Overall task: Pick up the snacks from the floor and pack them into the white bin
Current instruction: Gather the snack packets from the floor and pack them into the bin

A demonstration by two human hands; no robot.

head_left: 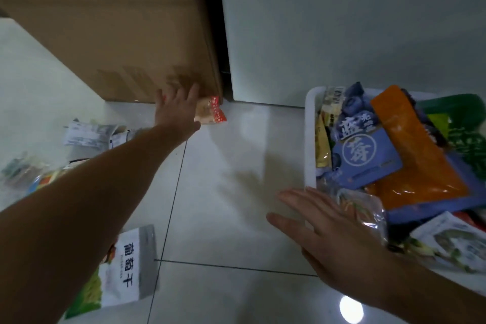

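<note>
My left hand stretches far forward with its fingers spread, just left of and touching a small red and clear snack packet that lies on the floor at the foot of a cardboard box. My right hand hovers flat and open beside the white bin at the right, holding nothing. The bin is heaped with packets, among them a blue blueberry bag and an orange pouch. A white and green raisin bag lies on the floor under my left forearm.
A large cardboard box stands at the back left, a white cabinet wall behind the bin. More packets lie on the floor at the left, with blurred ones nearer the edge. Pale floor tiles lie between my hands.
</note>
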